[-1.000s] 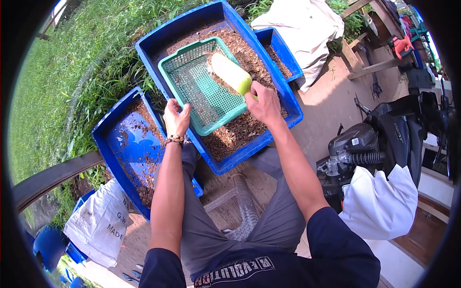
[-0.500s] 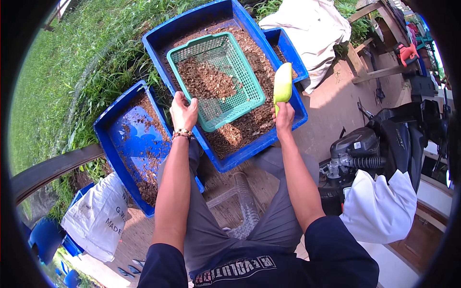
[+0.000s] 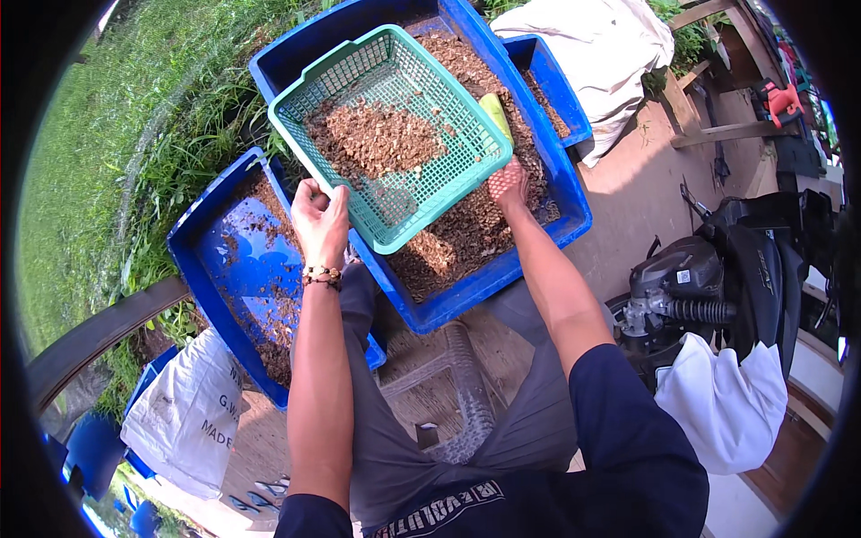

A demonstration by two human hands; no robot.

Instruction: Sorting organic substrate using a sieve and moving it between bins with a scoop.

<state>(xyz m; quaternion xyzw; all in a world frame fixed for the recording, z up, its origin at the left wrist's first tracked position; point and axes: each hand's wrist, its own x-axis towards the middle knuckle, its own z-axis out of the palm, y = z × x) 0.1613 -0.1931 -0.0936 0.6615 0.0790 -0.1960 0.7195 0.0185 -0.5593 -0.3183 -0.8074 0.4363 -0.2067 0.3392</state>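
Note:
A green mesh basket (image 3: 466, 179) holding brown crumbly material (image 3: 377, 134) is raised and tilted over a large blue tray (image 3: 574, 215). The fingers of my left hand (image 3: 321, 220) are closed on its near left rim. My right hand (image 3: 508, 179) is closed round a yellow-green scoop (image 3: 495, 117) beside the basket's right corner, low over the tray. The basket partly hides the scoop, and dotted light falls on the hand. More of the brown material (image 3: 484, 229) covers the tray's bottom.
A second blue tray (image 3: 184, 238) with scattered brown bits lies left. A small blue bin (image 3: 574, 117) adjoins the large tray on the right, by a white sack (image 3: 601, 54). Farther right stands a motorbike (image 3: 708, 278) with a white cloth (image 3: 722, 403). Grass (image 3: 99, 161) borders the left.
My left hand has lifted the basket and moved it slightly left, tilting it. My right hand has shifted left with the scoop, down beside and partly beneath the basket.

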